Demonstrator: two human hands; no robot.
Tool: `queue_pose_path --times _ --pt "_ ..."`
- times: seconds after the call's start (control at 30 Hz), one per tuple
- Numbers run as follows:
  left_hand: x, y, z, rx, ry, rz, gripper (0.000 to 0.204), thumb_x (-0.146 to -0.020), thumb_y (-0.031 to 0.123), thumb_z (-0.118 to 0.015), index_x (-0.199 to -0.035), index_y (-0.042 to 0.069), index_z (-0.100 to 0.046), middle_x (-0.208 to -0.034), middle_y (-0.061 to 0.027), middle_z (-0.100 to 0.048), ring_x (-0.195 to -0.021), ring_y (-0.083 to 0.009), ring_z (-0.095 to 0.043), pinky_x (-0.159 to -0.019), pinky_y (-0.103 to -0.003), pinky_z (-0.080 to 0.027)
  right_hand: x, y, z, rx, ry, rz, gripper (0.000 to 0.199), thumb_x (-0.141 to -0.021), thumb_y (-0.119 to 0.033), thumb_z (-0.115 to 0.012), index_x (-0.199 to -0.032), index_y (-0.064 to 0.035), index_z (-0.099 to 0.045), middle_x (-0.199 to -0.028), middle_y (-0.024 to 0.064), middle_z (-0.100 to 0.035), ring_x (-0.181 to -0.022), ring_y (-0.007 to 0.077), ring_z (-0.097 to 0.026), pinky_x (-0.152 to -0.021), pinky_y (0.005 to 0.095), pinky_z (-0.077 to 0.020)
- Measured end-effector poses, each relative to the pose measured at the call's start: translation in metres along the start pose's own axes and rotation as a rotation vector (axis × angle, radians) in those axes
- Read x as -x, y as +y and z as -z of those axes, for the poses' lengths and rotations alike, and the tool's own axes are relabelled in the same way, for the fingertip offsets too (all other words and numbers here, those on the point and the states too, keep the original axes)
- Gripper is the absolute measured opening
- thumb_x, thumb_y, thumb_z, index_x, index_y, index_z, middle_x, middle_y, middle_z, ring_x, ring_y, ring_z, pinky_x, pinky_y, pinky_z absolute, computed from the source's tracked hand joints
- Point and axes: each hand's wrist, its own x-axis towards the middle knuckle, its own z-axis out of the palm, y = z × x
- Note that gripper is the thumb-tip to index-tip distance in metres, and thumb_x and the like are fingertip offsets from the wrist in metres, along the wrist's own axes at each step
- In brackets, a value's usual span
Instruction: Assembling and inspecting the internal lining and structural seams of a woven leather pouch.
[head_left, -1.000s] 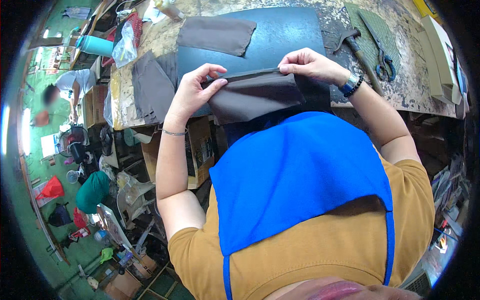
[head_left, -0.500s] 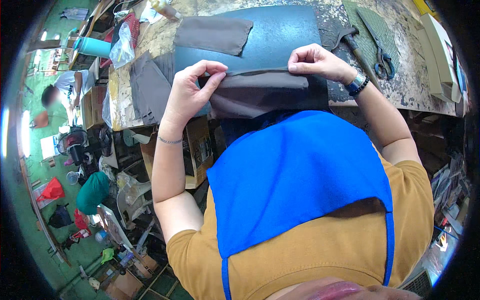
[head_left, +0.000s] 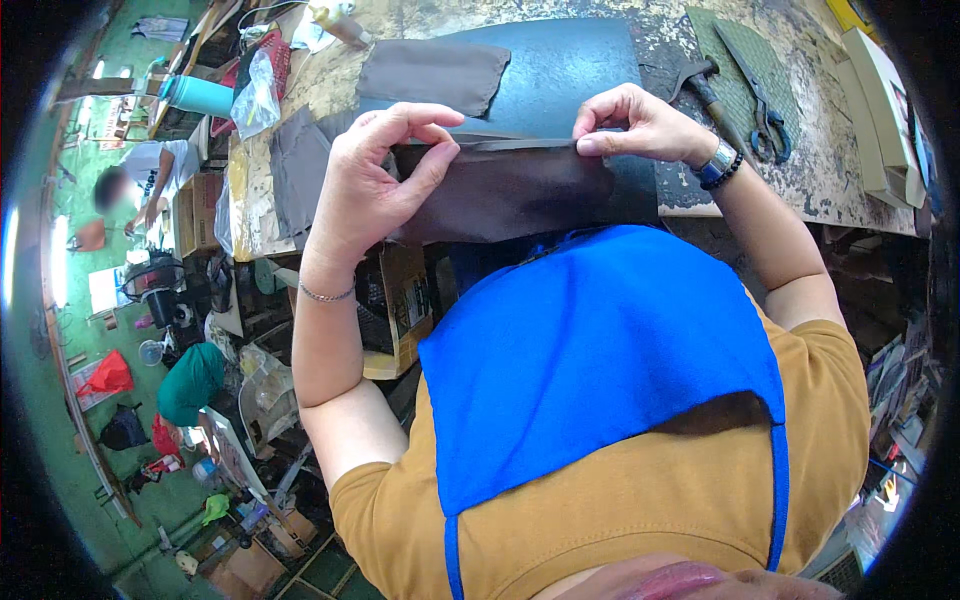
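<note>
A dark brown leather piece (head_left: 500, 195) hangs between my two hands at the near edge of the workbench. My left hand (head_left: 385, 175) pinches its upper left corner between thumb and forefinger, the other fingers curled above. At the upper right, the thumb and fingers of my right hand (head_left: 632, 125) close on the same edge. Between the two pinches a thin, lighter strip shows along the top edge. Beyond lies a blue-black mat (head_left: 570, 70), partly covered by another brown leather piece (head_left: 435, 75) with a ragged right edge.
A hammer (head_left: 712, 100) and large scissors (head_left: 760, 105) lie to the right, near a pale box (head_left: 875, 120). More dark pieces (head_left: 298, 165) rest on the bench (head_left: 250, 200) at left. A bottle (head_left: 340, 25) stands at the back. Another person (head_left: 160, 175) is at far left.
The leather piece has been drawn straighter, its folds smoothed and its lower left part shifted left. My left hand has moved slightly left; my right hand has barely moved.
</note>
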Motion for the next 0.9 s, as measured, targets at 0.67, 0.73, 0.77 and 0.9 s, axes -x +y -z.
queue_pose_path --times 0.67,0.73,0.77,0.9 --pt "-0.012 0.019 -0.007 -0.186 -0.095 -0.185 0.02 -0.078 0.003 -0.071 -0.097 0.008 -0.068 -0.077 -0.0033 -0.069 -0.078 -0.0142 -0.064 -0.083 -0.029 -0.044 -0.019 -0.035 -0.031 0.211 0.123 0.227 0.021 -0.091 -0.021 -0.065 -0.097 -0.0011 -0.069 -0.085 0.0015 -0.068 -0.082 0.0072 -0.059 -0.079 0.0256 -0.0471" --pt "-0.012 0.018 -0.01 -0.198 -0.101 -0.185 0.019 -0.08 0.006 -0.07 -0.098 0.011 -0.067 -0.076 -0.0005 -0.068 -0.076 -0.0137 -0.063 -0.087 -0.03 -0.042 -0.03 -0.039 -0.035 0.193 0.019 0.201 0.021 -0.091 -0.02 -0.064 -0.096 -0.0008 -0.069 -0.086 0.0016 -0.069 -0.082 0.0074 -0.059 -0.079 0.0257 -0.047" --pt "-0.012 0.018 -0.01 -0.21 -0.108 -0.184 0.017 -0.082 0.009 -0.068 -0.099 0.014 -0.067 -0.075 0.0022 -0.066 -0.074 -0.0131 -0.063 -0.091 -0.031 -0.039 -0.031 -0.04 -0.035 0.258 -0.009 0.152 0.019 -0.092 -0.019 -0.063 -0.096 -0.0015 -0.069 -0.086 0.0028 -0.07 -0.082 0.01 -0.062 -0.091 0.0319 -0.0461" --pt "-0.014 0.008 -0.001 -0.189 -0.093 -0.128 0.016 -0.082 0.01 -0.069 -0.097 0.012 -0.067 -0.076 0.0015 -0.067 -0.072 -0.0116 -0.062 -0.09 -0.031 -0.039 -0.011 -0.034 -0.019 0.417 0.086 0.149 0.016 -0.091 -0.018 -0.062 -0.092 -0.0032 -0.068 -0.085 0.0039 -0.071 -0.08 0.015 -0.066 -0.111 0.0484 -0.0271"
